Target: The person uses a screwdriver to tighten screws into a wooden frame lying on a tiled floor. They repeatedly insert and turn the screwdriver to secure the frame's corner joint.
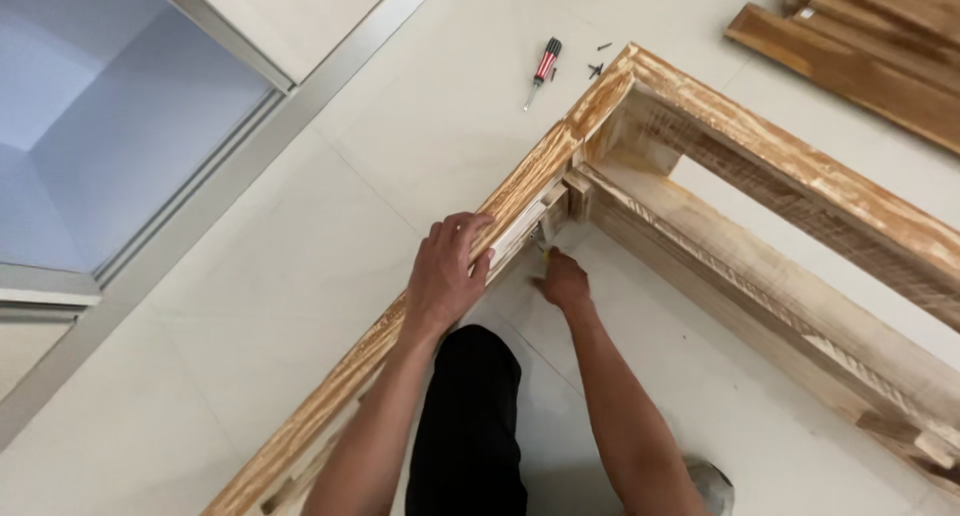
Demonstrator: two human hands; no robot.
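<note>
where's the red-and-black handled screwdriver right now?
The red-and-black handled screwdriver lies on the pale tiled floor, upper centre of the head view, just outside the wooden frame's corner, beside loose dark screws.

wooden frame (760, 166) | whitewashed, worn (grain showing) | lying flat on floor | corner joint at top

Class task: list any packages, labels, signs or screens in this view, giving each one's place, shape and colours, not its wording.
None in view: only a wooden frame, a red-and-black screwdriver, loose screws, stacked planks and a pale tiled floor. The left hand grips the frame; the right hand reaches inside it.
</note>
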